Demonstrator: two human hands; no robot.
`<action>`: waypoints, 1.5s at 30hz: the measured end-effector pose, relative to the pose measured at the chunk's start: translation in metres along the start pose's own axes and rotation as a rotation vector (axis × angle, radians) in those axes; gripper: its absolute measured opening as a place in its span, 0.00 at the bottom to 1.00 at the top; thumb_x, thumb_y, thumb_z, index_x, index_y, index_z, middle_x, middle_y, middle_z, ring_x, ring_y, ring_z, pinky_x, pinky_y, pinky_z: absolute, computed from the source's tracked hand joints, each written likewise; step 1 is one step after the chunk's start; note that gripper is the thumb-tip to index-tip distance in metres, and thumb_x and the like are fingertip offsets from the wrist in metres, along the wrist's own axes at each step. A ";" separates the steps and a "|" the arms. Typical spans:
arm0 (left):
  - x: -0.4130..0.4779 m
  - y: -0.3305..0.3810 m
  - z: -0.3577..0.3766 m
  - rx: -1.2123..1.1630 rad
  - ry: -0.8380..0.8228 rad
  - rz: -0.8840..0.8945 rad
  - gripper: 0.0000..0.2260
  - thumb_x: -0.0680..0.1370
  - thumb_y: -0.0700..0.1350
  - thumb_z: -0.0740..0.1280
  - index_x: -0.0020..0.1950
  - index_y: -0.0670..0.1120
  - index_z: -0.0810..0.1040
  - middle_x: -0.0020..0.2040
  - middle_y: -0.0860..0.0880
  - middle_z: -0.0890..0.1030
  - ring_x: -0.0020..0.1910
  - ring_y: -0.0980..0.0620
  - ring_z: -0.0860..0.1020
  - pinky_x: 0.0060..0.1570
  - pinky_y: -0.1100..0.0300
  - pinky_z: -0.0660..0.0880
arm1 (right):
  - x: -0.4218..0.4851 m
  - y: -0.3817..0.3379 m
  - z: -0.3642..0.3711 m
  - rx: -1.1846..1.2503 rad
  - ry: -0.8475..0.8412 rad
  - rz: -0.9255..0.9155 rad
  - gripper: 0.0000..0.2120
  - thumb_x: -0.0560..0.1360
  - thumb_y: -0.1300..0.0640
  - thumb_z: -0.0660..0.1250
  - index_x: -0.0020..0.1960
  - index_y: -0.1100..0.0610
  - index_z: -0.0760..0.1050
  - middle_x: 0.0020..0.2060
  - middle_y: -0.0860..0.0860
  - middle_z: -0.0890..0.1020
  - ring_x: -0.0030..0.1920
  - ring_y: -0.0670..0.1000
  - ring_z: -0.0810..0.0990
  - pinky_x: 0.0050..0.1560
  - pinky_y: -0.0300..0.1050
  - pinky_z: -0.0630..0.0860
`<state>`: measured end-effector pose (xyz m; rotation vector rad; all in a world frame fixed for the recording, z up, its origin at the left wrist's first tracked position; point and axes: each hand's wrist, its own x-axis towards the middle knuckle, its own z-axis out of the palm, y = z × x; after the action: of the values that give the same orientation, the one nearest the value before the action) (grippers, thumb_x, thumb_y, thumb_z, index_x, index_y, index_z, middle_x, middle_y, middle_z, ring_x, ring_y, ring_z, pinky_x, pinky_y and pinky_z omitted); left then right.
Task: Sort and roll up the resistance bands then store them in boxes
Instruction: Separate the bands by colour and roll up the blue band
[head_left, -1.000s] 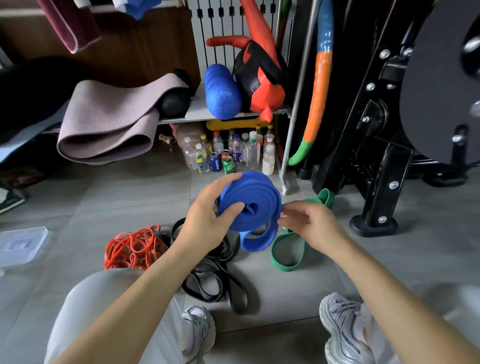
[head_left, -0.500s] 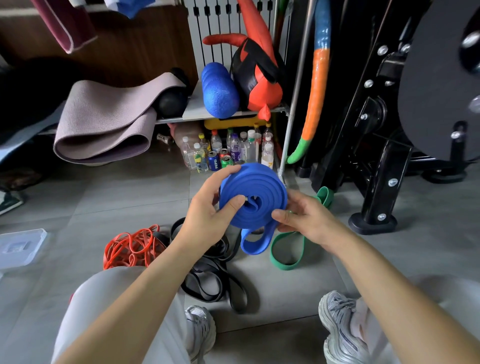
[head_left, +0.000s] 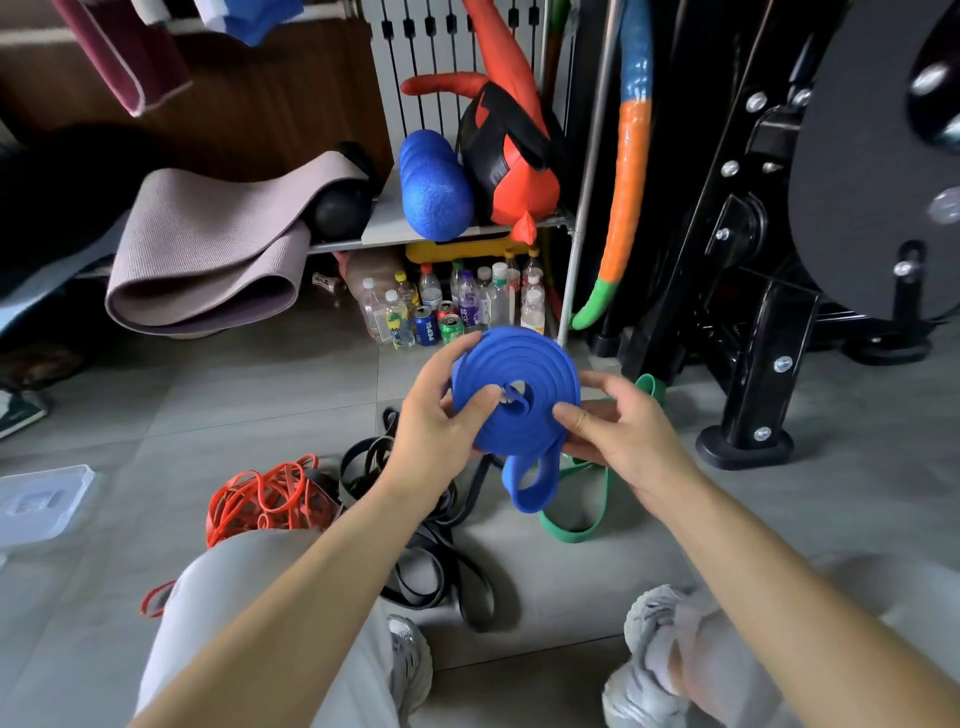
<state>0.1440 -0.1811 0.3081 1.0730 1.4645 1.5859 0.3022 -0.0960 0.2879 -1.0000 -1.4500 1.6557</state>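
Observation:
A wide blue resistance band is wound into a flat coil in front of me, above the floor. Its loose end hangs below as a short loop. My left hand grips the coil's left side, thumb pressed near the centre. My right hand holds the right lower edge, thumb on the face of the coil. On the floor below lie a tangle of thin orange bands, several black bands and a green band.
A clear plastic box sits on the floor at far left. Bottles and cans stand under a shelf with a blue foam roller. A black gym machine stands at right. My knees and shoes are at the bottom.
My right hand has come in from the right and taken hold of the coil. The coil has turned flat towards me and the hanging tail is shorter.

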 end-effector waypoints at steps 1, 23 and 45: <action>0.002 -0.002 0.006 0.025 -0.014 0.009 0.20 0.77 0.37 0.66 0.58 0.62 0.71 0.60 0.52 0.77 0.50 0.56 0.80 0.39 0.51 0.81 | -0.001 0.000 -0.002 -0.012 0.018 0.011 0.11 0.72 0.62 0.70 0.52 0.54 0.74 0.37 0.52 0.84 0.37 0.50 0.84 0.37 0.44 0.82; 0.092 -0.192 0.152 -0.177 -0.098 -1.200 0.27 0.78 0.64 0.53 0.58 0.41 0.70 0.55 0.40 0.78 0.43 0.40 0.79 0.42 0.51 0.75 | 0.123 0.120 -0.158 -0.181 0.435 0.454 0.08 0.73 0.60 0.66 0.51 0.56 0.71 0.45 0.51 0.75 0.43 0.55 0.80 0.33 0.52 0.81; 0.096 -0.441 0.228 -0.173 -0.009 -1.534 0.06 0.78 0.42 0.61 0.42 0.43 0.69 0.39 0.45 0.69 0.33 0.49 0.71 0.34 0.59 0.68 | 0.130 0.405 -0.262 -0.625 0.452 1.015 0.24 0.75 0.52 0.67 0.64 0.63 0.63 0.56 0.61 0.76 0.50 0.65 0.79 0.32 0.48 0.79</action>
<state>0.3006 0.0421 -0.1178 -0.2673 1.4281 0.5213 0.4695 0.0867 -0.1457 -2.5825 -1.2027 1.3860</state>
